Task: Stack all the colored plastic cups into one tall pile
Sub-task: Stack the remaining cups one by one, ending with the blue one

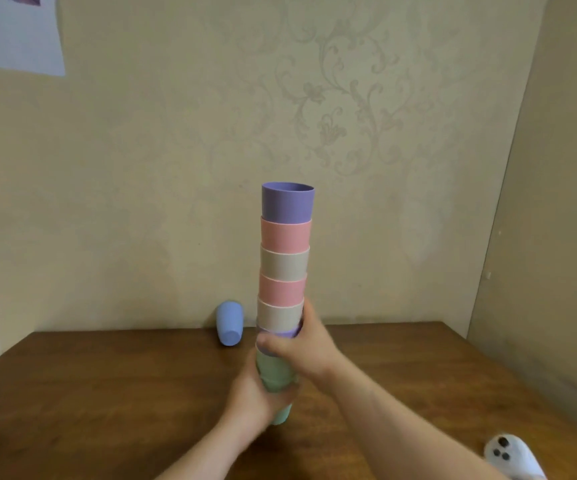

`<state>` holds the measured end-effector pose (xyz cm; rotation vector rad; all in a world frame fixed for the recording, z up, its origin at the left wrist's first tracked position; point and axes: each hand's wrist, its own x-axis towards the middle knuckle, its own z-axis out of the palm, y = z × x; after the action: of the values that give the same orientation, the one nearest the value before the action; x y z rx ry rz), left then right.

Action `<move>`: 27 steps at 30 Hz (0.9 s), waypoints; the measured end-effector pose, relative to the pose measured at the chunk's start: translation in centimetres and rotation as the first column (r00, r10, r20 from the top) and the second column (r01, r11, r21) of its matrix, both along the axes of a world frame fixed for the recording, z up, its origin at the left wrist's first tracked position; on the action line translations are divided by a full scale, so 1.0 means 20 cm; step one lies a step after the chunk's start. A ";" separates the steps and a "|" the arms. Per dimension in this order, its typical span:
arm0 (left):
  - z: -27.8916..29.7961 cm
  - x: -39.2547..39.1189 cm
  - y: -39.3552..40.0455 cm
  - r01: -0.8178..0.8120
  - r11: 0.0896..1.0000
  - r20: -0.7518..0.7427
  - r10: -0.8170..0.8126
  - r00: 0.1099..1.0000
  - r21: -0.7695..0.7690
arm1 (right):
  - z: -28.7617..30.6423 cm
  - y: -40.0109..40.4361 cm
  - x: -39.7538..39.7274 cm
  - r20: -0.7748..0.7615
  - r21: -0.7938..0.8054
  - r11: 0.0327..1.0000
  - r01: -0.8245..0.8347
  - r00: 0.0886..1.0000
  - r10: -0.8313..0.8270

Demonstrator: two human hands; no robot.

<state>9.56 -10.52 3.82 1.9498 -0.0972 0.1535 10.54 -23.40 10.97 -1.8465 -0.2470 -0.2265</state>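
Holding the tall pile of cups [285, 258] upright over the wooden table [107, 393], I see both hands wrapped around its lower part. My left hand [256, 398] grips the green cups [273, 370] at the bottom; my right hand [302, 346] closes around the stack just above, by a purple cup's rim. A purple cup [287, 201] tops the pile. One blue cup [229, 323] lies apart on its side, against the wall [141, 168]. A white device [512, 455] sits at the table's near right edge.

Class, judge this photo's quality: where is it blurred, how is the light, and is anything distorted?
Head view: soft, even light, no glare; the hands and the white device at the bottom right look blurred; the cup stack is fairly sharp; wide-angle bending tilts the wall corner.
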 end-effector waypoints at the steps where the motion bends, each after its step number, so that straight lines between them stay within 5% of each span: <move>1: -0.05 -0.02 0.02 0.013 0.999 -0.042 -0.011 0.999 0.049 | -0.09 0.00 0.00 -0.034 -0.007 1.000 0.015 0.999 -0.015; 10: -0.11 0.08 0.19 0.163 0.852 -0.093 -0.134 0.987 0.498 | -0.35 0.02 0.02 -0.077 -0.035 0.995 0.099 0.992 -0.101; 15: 0.04 0.23 0.33 0.155 0.440 -0.046 -0.248 0.968 0.885 | -0.33 -0.01 0.10 -0.060 -0.043 0.985 0.165 0.984 -0.168; 16: 0.06 0.27 0.35 0.118 0.412 -0.017 -0.241 0.970 0.903 | -0.34 -0.02 0.12 -0.056 -0.042 0.985 0.168 0.984 -0.170; 20: 0.14 0.46 0.39 0.033 0.449 0.030 -0.132 0.991 0.893 | -0.34 -0.04 0.20 -0.060 -0.036 0.985 0.169 0.983 -0.171; 27: 0.14 0.76 0.27 0.015 0.591 -0.145 0.174 0.974 0.807 | -0.38 -0.05 0.29 -0.057 -0.013 0.990 0.140 0.988 -0.141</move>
<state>24.85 -5.16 6.64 2.8921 0.0865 -0.0658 16.42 -24.45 3.44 -1.8782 -0.0774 -0.2689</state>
